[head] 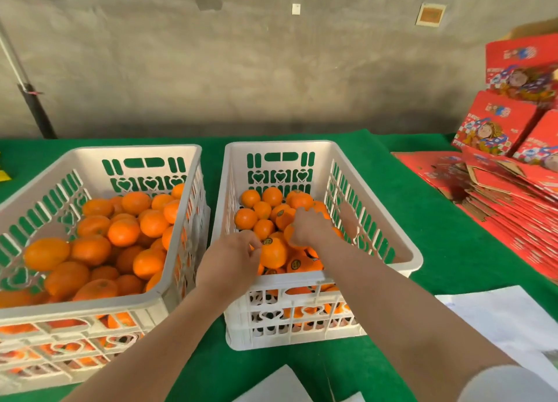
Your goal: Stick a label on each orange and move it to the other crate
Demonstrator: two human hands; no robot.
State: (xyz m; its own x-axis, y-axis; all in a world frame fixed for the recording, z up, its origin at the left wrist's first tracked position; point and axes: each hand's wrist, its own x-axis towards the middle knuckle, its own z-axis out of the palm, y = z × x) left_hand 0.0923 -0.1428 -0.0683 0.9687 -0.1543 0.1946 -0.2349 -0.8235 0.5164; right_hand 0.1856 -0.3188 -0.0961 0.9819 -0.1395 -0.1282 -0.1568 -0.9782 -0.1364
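Both my arms reach into the right crate point(290, 144). My left grip point(231, 258) has its fingers curled, the tips against the left side of a large orange point(274, 253) whose dark round label point(267, 241) sits just past my fingertips. I cannot tell whether this grip pinches anything. My right grip point(308, 229), just beyond and to the right of that fruit, curls down over a second orange point(289, 235) and holds it against the pile. More oranges lie beyond and below both grips, some showing labels. To the left of my left grip stands the left crate point(136, 148), heaped with plain oranges point(90, 249). Both crates sit on the green surface point(437, 220). Red cartons point(495, 130) are stacked well off to the right of my right grip, and a white sheet point(507, 320) lies nearer, beside my right forearm.
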